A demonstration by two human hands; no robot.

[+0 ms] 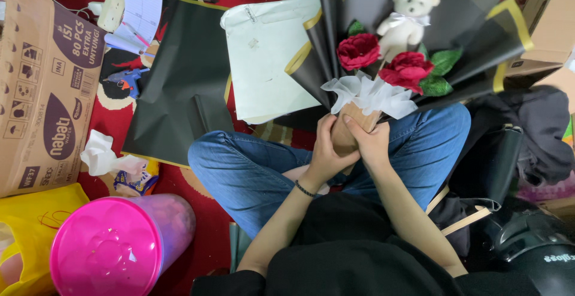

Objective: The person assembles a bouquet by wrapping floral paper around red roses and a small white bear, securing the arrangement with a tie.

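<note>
Your left hand (323, 152) and right hand (369, 142) close on a bouquet stem (349, 129) wrapped in matt brown paper, smooth under your fingers. Just above your hands sits crinkled white tissue paper (371, 94), thin and soft-looking. Beyond it, two red roses (383, 59) look like cloth, their leaves a dull green fabric. The teddy bear (406, 14) farther out is white plush, fuzzy. The wrapping sheets (473, 26) around them are matt black paper with a gold edge. Under your wrists, your jeans (251, 170) are blue denim. Far to your left, the pink bin lid (106, 254) is glossy plastic.
</note>
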